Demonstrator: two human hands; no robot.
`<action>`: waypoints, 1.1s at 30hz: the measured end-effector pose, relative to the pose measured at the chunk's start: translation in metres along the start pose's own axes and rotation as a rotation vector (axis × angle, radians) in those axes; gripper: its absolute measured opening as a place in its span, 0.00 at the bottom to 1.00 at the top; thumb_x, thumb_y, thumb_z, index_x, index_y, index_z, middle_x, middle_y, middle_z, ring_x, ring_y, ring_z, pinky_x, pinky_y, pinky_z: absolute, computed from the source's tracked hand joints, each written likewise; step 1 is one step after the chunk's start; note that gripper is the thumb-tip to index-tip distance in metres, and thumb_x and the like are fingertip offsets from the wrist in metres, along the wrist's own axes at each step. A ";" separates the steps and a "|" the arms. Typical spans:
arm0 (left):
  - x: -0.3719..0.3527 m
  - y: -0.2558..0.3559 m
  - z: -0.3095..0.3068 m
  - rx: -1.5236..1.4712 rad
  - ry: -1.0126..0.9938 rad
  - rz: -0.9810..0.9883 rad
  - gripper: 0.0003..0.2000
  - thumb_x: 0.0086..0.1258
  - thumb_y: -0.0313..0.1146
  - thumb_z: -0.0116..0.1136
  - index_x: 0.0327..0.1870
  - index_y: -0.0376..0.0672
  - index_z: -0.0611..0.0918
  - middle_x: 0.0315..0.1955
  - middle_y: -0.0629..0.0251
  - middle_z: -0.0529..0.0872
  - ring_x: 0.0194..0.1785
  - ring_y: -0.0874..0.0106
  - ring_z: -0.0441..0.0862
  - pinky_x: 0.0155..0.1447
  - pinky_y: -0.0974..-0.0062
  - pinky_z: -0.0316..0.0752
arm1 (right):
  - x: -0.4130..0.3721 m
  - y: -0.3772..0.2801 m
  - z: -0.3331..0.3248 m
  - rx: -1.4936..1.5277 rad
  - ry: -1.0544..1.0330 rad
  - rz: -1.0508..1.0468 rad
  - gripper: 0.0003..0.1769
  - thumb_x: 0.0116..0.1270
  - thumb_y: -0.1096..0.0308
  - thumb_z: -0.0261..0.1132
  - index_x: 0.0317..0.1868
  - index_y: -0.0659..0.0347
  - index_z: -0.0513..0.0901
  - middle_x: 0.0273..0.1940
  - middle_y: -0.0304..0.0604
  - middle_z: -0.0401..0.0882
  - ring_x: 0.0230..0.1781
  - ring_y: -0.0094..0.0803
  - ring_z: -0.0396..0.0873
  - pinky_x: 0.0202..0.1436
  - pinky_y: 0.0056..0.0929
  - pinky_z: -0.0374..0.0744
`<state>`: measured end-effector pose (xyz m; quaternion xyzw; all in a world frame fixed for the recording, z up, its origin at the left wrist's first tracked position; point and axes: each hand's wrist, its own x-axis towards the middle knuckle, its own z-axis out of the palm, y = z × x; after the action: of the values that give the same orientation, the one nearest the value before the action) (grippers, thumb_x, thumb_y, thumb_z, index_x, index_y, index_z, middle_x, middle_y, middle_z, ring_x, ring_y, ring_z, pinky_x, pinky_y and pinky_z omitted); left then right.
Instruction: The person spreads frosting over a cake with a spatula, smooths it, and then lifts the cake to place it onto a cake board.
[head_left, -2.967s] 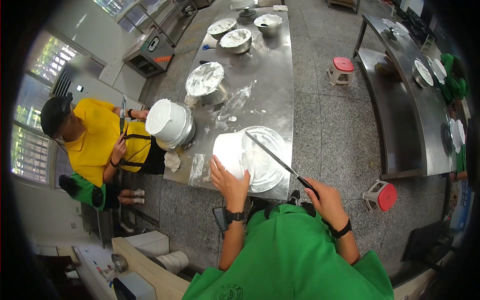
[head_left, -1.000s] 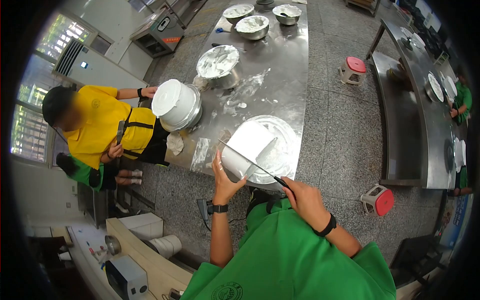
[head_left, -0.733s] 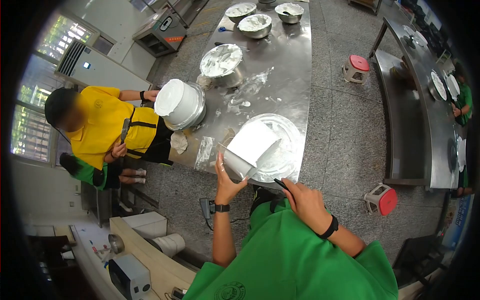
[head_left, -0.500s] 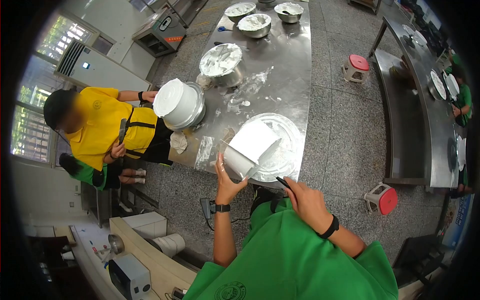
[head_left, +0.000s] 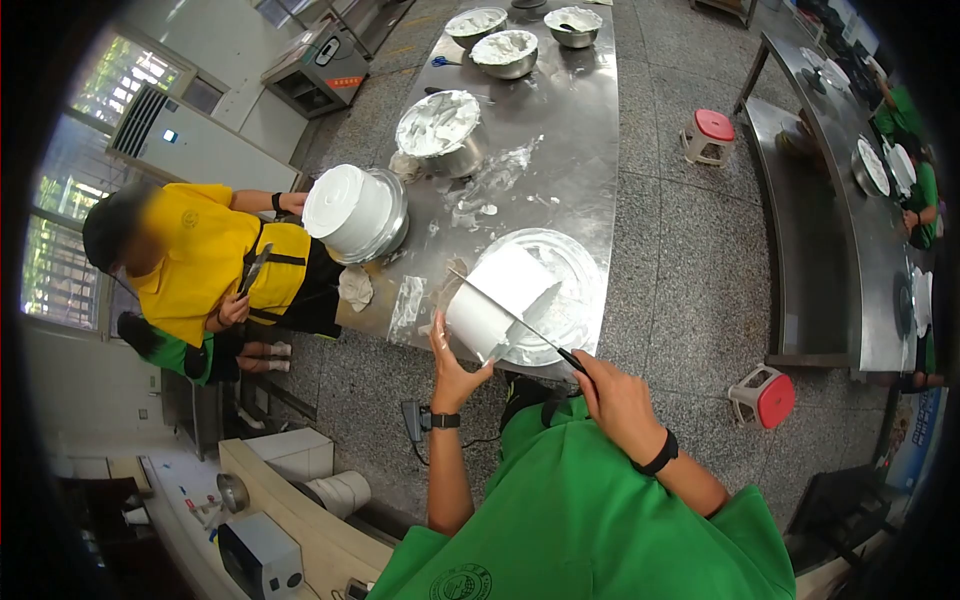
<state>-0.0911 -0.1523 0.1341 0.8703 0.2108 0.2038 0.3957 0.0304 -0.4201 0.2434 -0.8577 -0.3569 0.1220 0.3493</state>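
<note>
A white cream-covered cake [head_left: 485, 318] stands on a round turntable [head_left: 583, 262] smeared with cream, at the near edge of the steel table. My left hand [head_left: 456, 375] cups the cake's near side, thumb and fingers apart, gripping a bent clear plastic sheet [head_left: 508, 350] that curves around that side. In my right hand [head_left: 618, 402], the fingers are wrapped round the black handle of a palette knife [head_left: 515, 316]. Its long thin blade reaches left across the cake's top edge, overlapping it in this view.
Across the table's left side, a person in yellow [head_left: 200, 240] holds a knife beside another white cake [head_left: 345, 208] on a stand. Bowls of cream [head_left: 440, 130] line the steel table [head_left: 560, 130]. A red-topped stool [head_left: 768, 400] stands to the right.
The palette knife's blade has turned to show its length across the cake. My right hand has shifted slightly; my left stays at the cake's side. The other person's knife has tilted.
</note>
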 end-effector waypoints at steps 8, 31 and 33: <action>-0.008 -0.009 0.000 -0.021 -0.008 -0.041 0.58 0.49 0.32 0.75 0.78 0.42 0.44 0.75 0.49 0.49 0.76 0.53 0.54 0.75 0.55 0.60 | 0.003 0.004 -0.001 0.009 -0.010 0.023 0.15 0.70 0.67 0.62 0.55 0.61 0.79 0.37 0.53 0.84 0.31 0.52 0.82 0.30 0.43 0.79; 0.079 0.111 -0.023 0.577 -0.281 0.082 0.55 0.47 0.46 0.77 0.76 0.38 0.57 0.70 0.47 0.65 0.69 0.49 0.63 0.71 0.56 0.63 | 0.006 0.046 0.010 0.159 0.072 0.052 0.15 0.70 0.66 0.62 0.55 0.58 0.80 0.34 0.56 0.83 0.32 0.55 0.82 0.33 0.46 0.79; 0.085 0.113 -0.015 0.620 -0.314 0.043 0.53 0.47 0.43 0.76 0.75 0.36 0.57 0.65 0.47 0.68 0.66 0.49 0.65 0.69 0.57 0.65 | 0.006 0.047 0.009 0.160 0.091 0.047 0.15 0.70 0.65 0.62 0.55 0.58 0.80 0.33 0.55 0.83 0.31 0.54 0.82 0.33 0.45 0.79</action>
<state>-0.0054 -0.1659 0.2463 0.9741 0.1810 0.0021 0.1358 0.0551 -0.4342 0.2049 -0.8399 -0.3097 0.1190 0.4294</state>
